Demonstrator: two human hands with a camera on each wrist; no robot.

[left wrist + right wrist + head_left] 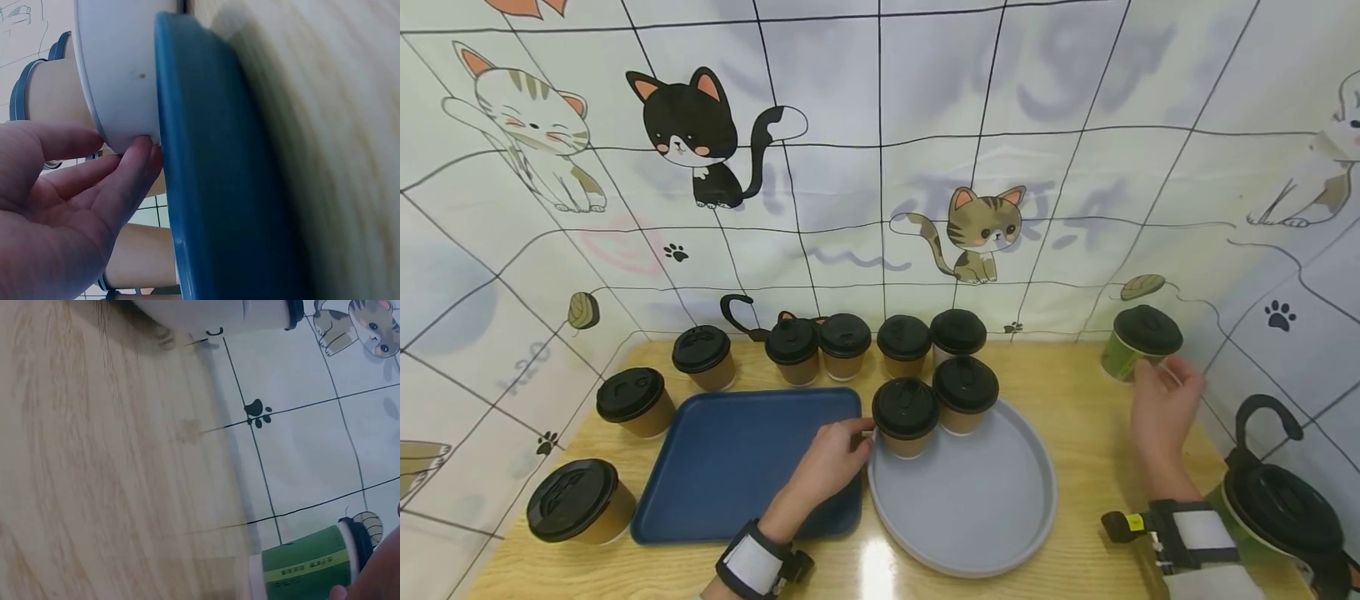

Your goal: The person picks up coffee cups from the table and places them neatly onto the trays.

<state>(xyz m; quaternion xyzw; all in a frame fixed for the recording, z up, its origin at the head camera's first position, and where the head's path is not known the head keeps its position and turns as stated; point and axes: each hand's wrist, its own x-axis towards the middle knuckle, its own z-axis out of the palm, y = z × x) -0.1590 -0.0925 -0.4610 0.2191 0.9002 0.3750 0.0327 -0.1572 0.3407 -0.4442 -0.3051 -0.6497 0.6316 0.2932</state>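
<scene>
My left hand [831,458] has its fingertips at the left edge of a round grey tray [962,500]; in the left wrist view, they touch the pale side of that tray [122,75]. Just beyond them, a brown paper cup [906,417] with a black lid stands on the tray. A second brown cup [965,394] stands beside it at the rim. Far right, my right hand [1167,408] grips a green cup [1123,357] with a black lid. The right wrist view shows a fingertip against the side of the green cup [306,565].
A blue rectangular tray [745,467] lies left of the round one. Several lidded brown cups [636,402] line the back and left. Another green cup [1262,517] stands at the near right. A cat-print cloth [850,192] rises behind the wooden table [1075,450].
</scene>
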